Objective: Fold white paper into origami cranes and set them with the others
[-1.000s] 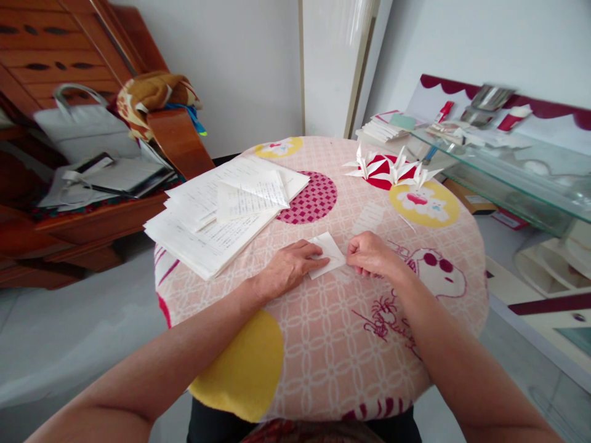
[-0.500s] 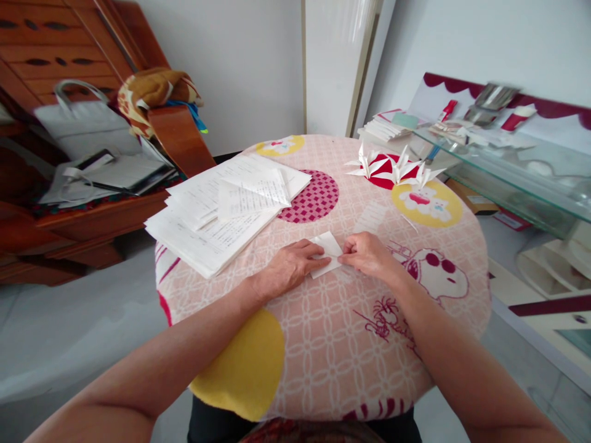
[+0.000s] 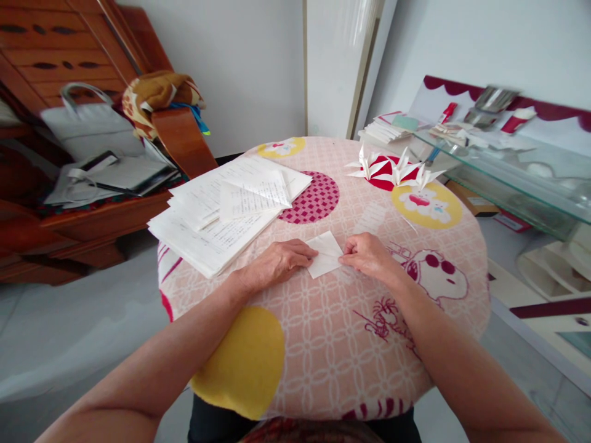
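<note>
A small folded square of white paper [image 3: 325, 253] lies on the patterned tablecloth in front of me, a crease running across it. At its left edge, my left hand [image 3: 289, 258] rests with fingers curled and thumb and fingertips pinching the paper's corner. My right hand [image 3: 367, 253] pinches the opposite corner between thumb and forefinger, its other fingers folded in. Toward the back right of the table stand several white paper cranes [image 3: 397, 168].
A stack of written sheets [image 3: 203, 237] covers the table's left side. The round table [image 3: 323, 351] has a pink cloth. A glass shelf [image 3: 517, 175] with cups and papers stands at right. A wooden bench [image 3: 92, 227] with a grey bag [image 3: 92, 123] is at left.
My left hand has slid left off the paper's middle to its edge, uncovering more of the sheet. My right hand has stayed at its corner.
</note>
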Available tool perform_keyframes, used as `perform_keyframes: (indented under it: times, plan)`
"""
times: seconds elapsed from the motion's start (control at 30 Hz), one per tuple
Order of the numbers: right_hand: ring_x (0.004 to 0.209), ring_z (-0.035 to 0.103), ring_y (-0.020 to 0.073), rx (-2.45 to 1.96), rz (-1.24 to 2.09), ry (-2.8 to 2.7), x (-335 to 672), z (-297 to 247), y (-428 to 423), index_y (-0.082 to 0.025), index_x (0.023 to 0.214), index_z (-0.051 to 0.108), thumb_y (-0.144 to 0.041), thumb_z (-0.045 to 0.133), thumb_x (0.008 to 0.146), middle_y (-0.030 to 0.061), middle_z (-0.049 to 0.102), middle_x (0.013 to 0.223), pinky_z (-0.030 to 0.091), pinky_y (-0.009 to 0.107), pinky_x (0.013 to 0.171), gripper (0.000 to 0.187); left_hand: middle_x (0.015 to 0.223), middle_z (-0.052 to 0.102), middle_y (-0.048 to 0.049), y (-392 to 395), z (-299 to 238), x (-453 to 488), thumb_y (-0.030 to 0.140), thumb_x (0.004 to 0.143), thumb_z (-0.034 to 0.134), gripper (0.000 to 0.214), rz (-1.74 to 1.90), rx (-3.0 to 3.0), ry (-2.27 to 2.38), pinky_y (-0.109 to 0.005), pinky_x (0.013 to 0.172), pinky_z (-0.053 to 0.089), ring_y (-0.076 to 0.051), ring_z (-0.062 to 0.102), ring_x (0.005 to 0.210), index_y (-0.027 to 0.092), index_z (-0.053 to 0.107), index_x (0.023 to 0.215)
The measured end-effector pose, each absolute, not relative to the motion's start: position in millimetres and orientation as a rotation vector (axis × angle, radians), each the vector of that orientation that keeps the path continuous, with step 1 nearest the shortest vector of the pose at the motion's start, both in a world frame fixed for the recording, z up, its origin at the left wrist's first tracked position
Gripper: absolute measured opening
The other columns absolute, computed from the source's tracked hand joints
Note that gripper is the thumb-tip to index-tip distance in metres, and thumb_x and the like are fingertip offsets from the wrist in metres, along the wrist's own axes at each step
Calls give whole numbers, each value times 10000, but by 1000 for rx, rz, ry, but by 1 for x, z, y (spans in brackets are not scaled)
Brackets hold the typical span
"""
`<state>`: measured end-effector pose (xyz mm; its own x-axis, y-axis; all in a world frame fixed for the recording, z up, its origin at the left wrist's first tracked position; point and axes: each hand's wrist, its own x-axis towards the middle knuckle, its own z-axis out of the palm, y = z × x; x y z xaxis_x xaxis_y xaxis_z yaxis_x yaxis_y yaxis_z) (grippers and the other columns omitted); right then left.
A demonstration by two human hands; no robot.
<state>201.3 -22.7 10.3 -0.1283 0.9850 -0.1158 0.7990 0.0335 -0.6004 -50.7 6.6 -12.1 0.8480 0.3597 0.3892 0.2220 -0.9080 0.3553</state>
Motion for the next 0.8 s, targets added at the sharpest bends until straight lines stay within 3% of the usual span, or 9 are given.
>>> perform_keyframes:
  times: [0.3,0.43,0.6,0.8]
  plan:
    - [582,547,135,-1803,785,-1977,199,16,-25,-165,814,664,-213,712,706,-7,616,612,345,238,551,128,852,729,-55,5,-13,-52,39,845,464,284,892,2541,714,-270,749,521,-151,669,816,160,688,719]
    - [540,531,128,-1783,861,-1954,200,16,-24,-162,759,649,-204,721,695,-16,589,559,339,238,530,105,962,729,-72,6,-13,-46,185,887,516,212,972,2344,1131,-293,783,519,-172,670,852,152,716,951]
    - [506,507,115,-1745,897,-1939,201,14,-22,-169,695,631,-211,720,693,-29,562,515,317,231,506,98,1035,708,-84,4,-9,-38,418,871,609,392,762,2281,1239,-318,776,527,-205,658,877,161,674,1159]
    - [514,514,111,-1752,878,-1989,199,12,-21,-171,683,622,-192,723,680,-26,581,543,316,230,506,103,996,665,-62,-2,-8,-27,283,751,728,525,801,2222,1175,-296,745,518,-172,615,829,163,632,1253]
